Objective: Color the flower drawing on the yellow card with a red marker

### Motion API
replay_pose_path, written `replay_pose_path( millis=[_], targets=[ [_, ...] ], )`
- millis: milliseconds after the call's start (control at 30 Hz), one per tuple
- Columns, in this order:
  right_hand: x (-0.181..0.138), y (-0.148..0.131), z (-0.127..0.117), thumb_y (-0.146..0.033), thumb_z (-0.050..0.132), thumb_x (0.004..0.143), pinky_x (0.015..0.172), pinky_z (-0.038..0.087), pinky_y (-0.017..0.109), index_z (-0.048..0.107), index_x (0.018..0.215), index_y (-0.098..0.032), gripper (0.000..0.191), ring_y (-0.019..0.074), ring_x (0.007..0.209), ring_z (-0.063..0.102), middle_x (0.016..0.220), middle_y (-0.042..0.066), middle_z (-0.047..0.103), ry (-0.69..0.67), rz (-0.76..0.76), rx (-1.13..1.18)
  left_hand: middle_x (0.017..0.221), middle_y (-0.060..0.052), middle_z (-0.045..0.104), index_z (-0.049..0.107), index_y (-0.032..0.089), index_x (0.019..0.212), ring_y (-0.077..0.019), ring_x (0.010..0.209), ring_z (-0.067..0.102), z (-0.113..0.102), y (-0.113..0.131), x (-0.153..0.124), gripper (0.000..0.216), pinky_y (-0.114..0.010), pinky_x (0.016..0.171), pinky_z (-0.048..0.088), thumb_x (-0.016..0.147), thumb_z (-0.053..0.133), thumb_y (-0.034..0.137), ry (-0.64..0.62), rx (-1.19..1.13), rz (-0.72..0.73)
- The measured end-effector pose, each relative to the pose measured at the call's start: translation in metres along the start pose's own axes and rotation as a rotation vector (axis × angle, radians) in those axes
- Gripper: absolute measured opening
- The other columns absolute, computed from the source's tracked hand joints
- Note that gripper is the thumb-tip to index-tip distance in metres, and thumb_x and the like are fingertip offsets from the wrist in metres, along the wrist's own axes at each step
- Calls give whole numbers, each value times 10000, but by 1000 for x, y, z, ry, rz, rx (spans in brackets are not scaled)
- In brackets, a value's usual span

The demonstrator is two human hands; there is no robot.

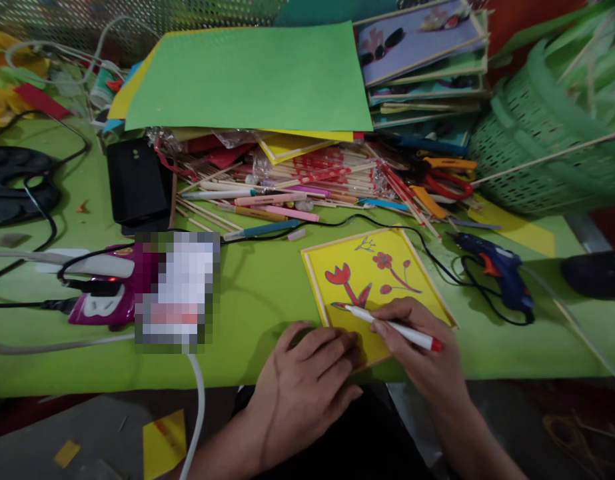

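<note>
A yellow framed card (387,280) with red painted flowers lies on the green table near its front edge. My right hand (417,347) holds a white marker with a red end (387,325), and its tip touches the card just below the left flower. My left hand (307,380) rests flat with its fingers pressing on the card's lower left corner.
A blue glue gun (497,267) lies right of the card, with its black cord running behind it. Pens and wooden sticks (287,193), scissors (447,180), green paper (252,77), a green basket (542,133) and a purple device (112,287) crowd the table behind and to the left.
</note>
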State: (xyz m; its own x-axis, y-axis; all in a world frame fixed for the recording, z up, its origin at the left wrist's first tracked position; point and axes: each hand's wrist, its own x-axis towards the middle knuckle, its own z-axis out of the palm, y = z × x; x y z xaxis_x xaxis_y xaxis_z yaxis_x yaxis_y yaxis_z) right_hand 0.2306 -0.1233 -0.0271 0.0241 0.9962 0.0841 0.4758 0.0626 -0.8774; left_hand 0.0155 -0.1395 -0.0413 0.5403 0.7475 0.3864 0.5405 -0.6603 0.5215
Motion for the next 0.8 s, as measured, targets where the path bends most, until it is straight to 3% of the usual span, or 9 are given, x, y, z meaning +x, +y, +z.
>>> replay_pose_path(
  millis=[367,667,800],
  targets=[
    [0,-2,1,-193,688,889,496,495,221,696,882,-227,36,133,565,637,717,-10,696,7,6,-2,1248,43,756,708,240,1126,-134,1183,641,0,0,0,206,-358,1092,396,983,641,371,8,-8,-6],
    [-5,2,-1,-217,673,897,423,354,232,666,840,-232,59,113,464,487,603,-40,603,62,56,-7,1274,36,748,709,246,1146,-147,1197,640,2,-1,-1,220,-365,1094,389,998,618,380,-11,-6,-4],
    [-6,2,-1,-225,676,896,447,376,237,653,833,-234,67,114,482,487,627,-36,612,85,64,16,1269,32,748,712,255,1159,-150,1186,640,1,0,-1,233,-368,1076,412,990,625,388,-14,29,2]
  ],
)
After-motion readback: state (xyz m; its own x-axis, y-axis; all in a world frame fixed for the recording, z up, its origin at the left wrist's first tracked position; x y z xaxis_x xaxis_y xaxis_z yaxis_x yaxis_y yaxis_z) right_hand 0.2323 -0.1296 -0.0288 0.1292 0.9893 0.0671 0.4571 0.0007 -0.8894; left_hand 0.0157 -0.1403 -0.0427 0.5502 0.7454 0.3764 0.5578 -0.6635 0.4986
